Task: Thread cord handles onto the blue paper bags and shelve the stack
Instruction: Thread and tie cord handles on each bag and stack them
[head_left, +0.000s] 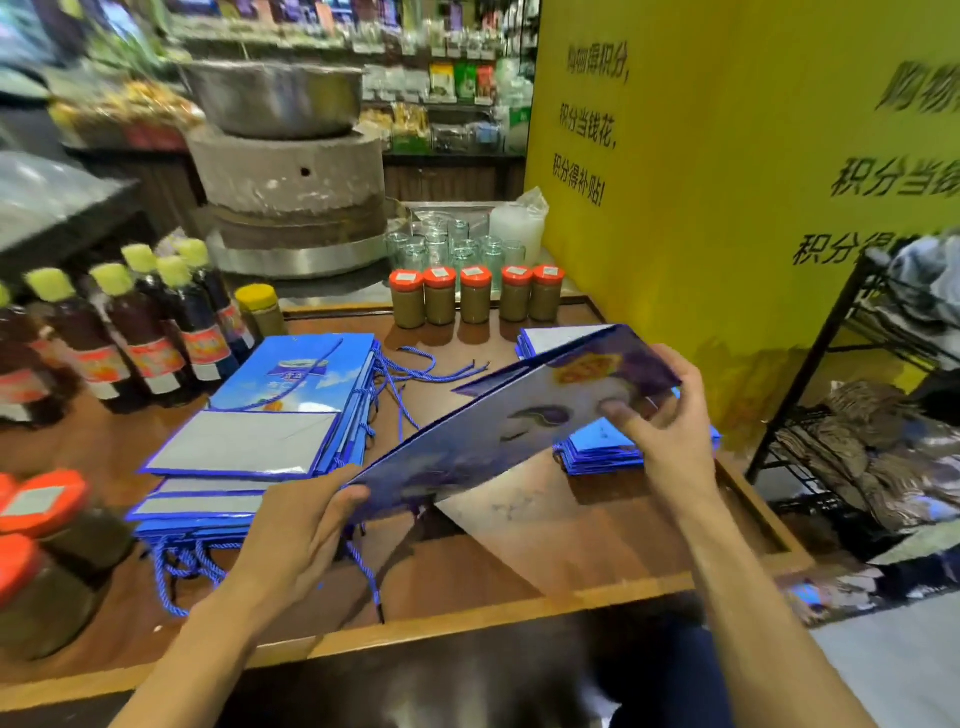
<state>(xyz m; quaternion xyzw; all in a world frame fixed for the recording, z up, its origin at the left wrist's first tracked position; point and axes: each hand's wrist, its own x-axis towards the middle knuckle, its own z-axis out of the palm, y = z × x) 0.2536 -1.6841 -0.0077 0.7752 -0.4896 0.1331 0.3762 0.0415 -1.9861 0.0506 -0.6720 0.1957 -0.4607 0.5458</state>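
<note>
I stand at a brown wooden counter with a raised, lighter rim (493, 566). To my right rises a bright yellow wall panel printed with black characters (727, 218). Just beside it stands a black metal wire rack (810, 384) whose shelves hold what may be crumpled cloth, though the blur keeps me from being sure. Low on my right, pale grey floor (893, 670) shows. Behind the counter sits a round grey stone mill topped by a steel basin (291, 171). Farther back, shop shelves of packaged goods (447, 83) run across, evenly lit and blurred.
</note>
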